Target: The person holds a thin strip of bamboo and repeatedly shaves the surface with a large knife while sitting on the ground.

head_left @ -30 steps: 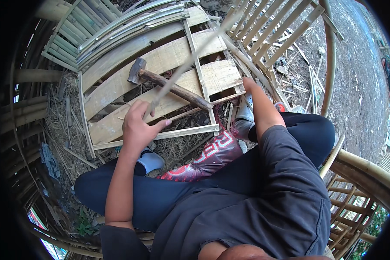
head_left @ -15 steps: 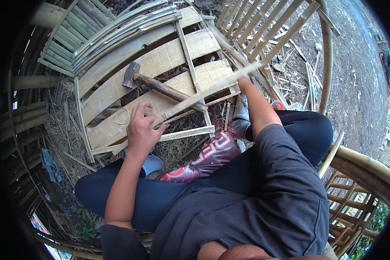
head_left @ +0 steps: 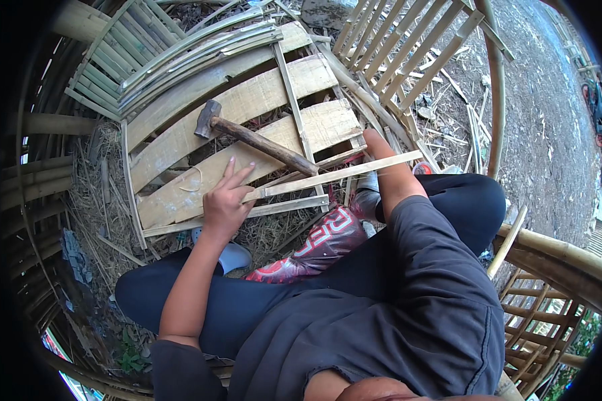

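My left hand [head_left: 225,206] is at the near edge of a slatted wooden panel, two fingers stretched over a board and the thumb side closed on the end of a thin bamboo slat [head_left: 341,174]. This slat runs to the right and lies across my right forearm. My right arm reaches forward beneath it; at its far end [head_left: 374,142] no fingers show. A hammer [head_left: 261,143] with a dark metal head and a worn wooden handle rests on the boards [head_left: 274,83], its head far left and its handle end close to the slat.
Split bamboo strips [head_left: 201,57] are piled on the panel's far side. A bamboo railing [head_left: 408,50] stands at the far right, a thick bamboo pole [head_left: 562,257] at the right. Between my legs is a red printed bag [head_left: 321,244]. Straw and wood scraps litter the ground.
The slat's right part has come down toward me and now crosses my right forearm. My left hand has turned and closed at the slat's end. The hammer remains in place.
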### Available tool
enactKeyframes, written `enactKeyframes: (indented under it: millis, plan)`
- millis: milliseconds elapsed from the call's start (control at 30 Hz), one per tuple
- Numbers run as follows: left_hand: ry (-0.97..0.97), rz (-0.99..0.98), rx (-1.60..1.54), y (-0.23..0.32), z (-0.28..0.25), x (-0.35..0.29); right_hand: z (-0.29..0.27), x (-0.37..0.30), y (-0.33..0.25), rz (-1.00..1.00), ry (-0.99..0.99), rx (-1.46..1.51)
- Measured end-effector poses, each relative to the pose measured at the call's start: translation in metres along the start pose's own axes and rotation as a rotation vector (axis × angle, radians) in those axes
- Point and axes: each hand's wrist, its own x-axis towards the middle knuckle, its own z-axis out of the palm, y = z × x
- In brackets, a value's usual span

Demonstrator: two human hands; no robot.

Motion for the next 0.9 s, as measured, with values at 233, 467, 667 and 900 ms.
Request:
enactKeyframes:
  millis: [233, 467, 667, 900]
  plan:
    - [0.016, 0.051, -0.002, 0.001, 0.000, 0.007, -0.004, 0.005, 0.020, 0.012, 0.020, -0.022]
    - [-0.024, -0.017, -0.007, -0.005, -0.014, 0.001, -0.064, -0.032, -0.024, 0.450, 0.245, -0.115]
    - [-0.003, 0.082, -0.024, -0.001, 0.010, 0.015, -0.177, -0.073, 0.036, 0.712, 0.216, -0.189]
    - [-0.029, 0.047, 0.003, -0.005, 0.002, 0.006, -0.366, -0.158, -0.052, 0.460, -0.606, -0.282]
